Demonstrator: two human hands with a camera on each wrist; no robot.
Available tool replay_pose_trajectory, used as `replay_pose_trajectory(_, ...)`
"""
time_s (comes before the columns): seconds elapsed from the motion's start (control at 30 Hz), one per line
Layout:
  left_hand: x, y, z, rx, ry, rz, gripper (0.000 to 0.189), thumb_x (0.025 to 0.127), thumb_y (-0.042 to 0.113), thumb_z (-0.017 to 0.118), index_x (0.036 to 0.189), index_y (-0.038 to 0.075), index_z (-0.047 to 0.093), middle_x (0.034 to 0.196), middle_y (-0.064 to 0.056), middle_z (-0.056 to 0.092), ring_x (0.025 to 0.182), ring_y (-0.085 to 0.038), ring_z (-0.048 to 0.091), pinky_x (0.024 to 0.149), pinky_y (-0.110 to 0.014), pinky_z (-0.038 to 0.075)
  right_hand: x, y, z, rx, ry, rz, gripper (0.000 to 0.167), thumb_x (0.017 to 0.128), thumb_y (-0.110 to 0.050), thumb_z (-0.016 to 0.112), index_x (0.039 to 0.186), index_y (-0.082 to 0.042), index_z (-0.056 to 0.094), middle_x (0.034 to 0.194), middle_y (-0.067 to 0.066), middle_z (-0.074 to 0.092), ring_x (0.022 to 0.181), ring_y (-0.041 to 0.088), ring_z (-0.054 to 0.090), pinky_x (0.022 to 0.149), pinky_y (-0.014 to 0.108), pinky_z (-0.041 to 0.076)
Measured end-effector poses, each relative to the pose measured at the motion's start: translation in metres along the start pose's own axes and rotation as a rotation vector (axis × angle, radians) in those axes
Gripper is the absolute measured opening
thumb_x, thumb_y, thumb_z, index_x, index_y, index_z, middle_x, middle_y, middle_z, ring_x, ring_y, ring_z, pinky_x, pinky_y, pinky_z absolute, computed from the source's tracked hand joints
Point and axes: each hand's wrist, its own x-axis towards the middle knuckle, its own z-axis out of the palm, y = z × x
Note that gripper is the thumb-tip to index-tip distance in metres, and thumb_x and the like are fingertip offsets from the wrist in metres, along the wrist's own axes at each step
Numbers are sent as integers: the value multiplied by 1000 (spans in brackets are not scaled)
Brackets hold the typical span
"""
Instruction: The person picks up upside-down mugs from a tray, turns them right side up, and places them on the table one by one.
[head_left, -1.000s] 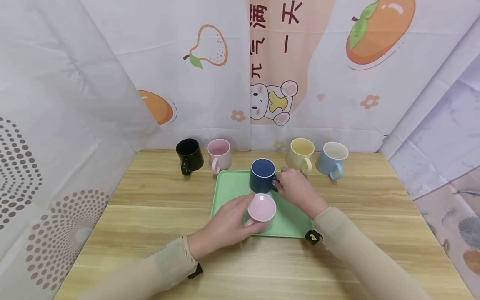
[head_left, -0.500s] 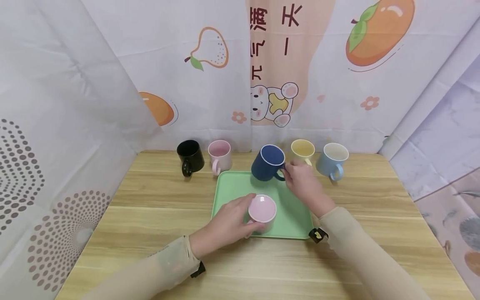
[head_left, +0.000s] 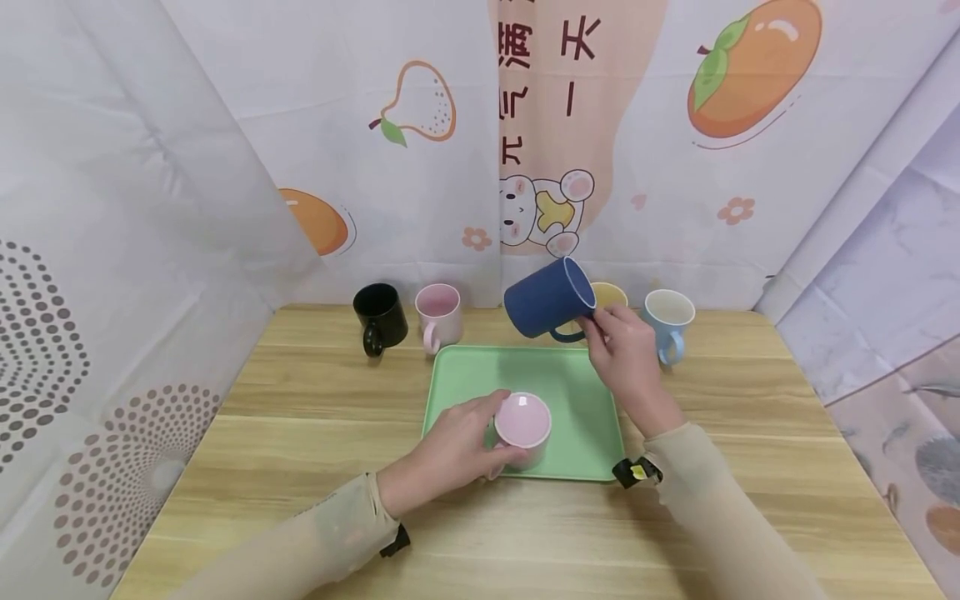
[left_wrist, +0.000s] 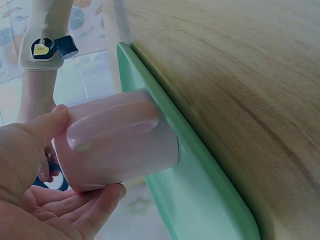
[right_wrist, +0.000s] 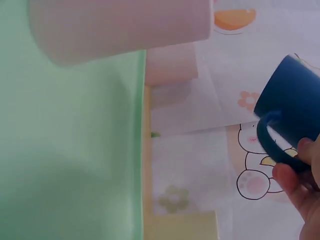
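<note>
A pink mug [head_left: 522, 421] stands upright on the green tray [head_left: 465, 375]. My left hand [head_left: 453, 446] holds it from the left, thumb at one side and fingers round the other, as the left wrist view shows with the mug's handle [left_wrist: 112, 125] between them. Up past the tray's back edge is a dark blue mug [head_left: 546, 300], clear of the tray and tipped well over, its mouth to the right. My right hand [head_left: 626, 354] pinches its handle near the rim; the right wrist view shows thumb and finger on that handle [right_wrist: 272, 145].
Along the table's back edge stand a black mug [head_left: 380, 317] and another pink mug [head_left: 440, 315] on the left. To the right are a yellow mug [head_left: 611, 294], partly hidden by the blue mug and right hand, and a light blue mug [head_left: 666, 321]. A printed curtain [head_left: 420, 208] hangs behind.
My right hand has lifted the dark blue mug off the tray, up and slightly right, and tipped it toward the right. My left hand and the pink mug have stayed put.
</note>
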Motion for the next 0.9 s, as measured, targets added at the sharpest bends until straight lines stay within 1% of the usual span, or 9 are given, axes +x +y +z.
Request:
replay_pose_trajectory(0.07,0,0,0,-1,-1,1,80,89,37,94,150,0,59,137,-12,73,119,-20,71,101,-40,61,0,-2,0,44,10,44,19,96,4,80,79,3,71,75,14,63,61,27,60,54,30,46)
replay_pose_trajectory(0.13,1,0,-1,-6,-4,0,80,89,38,94,150,1,59,136,-10,74,117,-19,70,100,-38,62,-1,-4,1,98,2,115,16,97,3,80,82,4,75,75,13,67,61,24,64,56,21,48)
replay_pose_trajectory(0.23,1,1,-1,-16,-9,-5,79,89,39,94,151,3,59,134,-8,74,115,-17,70,98,-36,62,-1,-10,2,253,-41,285,12,100,0,78,89,4,80,77,14,74,61,17,69,57,13,49)
replay_pose_trajectory(0.37,0,2,-1,-17,-13,-14,79,90,41,93,151,5,59,134,-6,74,114,-15,69,98,-35,62,-2,-15,5,581,-151,546,19,107,-5,71,104,13,78,90,25,77,65,8,69,64,16,57)
replay_pose_trajectory(0.47,0,2,-1,-14,-15,-17,79,90,41,93,151,5,59,134,-6,74,114,-16,69,99,-35,61,-5,-18,7,765,-225,678,27,110,-7,65,113,19,73,98,23,76,71,8,70,75,21,62)
replay_pose_trajectory(0.57,0,2,-1,-19,-15,-17,79,90,41,93,152,4,59,136,-7,73,116,-16,70,100,-36,61,-7,-19,9,847,-270,748,27,112,-8,63,113,18,72,92,10,76,75,10,69,83,23,62)
replay_pose_trajectory(0.67,1,1,0,-17,-6,-12,80,90,40,93,151,3,59,136,-8,73,118,-17,70,101,-37,61,-10,-20,13,921,-305,787,22,112,-7,61,107,10,75,84,-1,74,77,11,68,84,24,62)
replay_pose_trajectory(0.8,1,-1,0,-7,4,-3,80,89,40,94,150,2,60,135,-9,74,118,-19,71,100,-38,61,-13,-24,19,1043,-340,828,24,113,-2,57,98,-2,76,80,-1,70,77,12,66,82,23,59)
replay_pose_trajectory(0.9,2,-2,-1,-24,-11,-18,78,91,43,91,150,3,60,133,-8,75,115,-19,72,97,-38,62,-16,-26,23,1102,-357,853,28,113,0,54,96,-6,75,80,0,70,77,12,65,79,22,58)
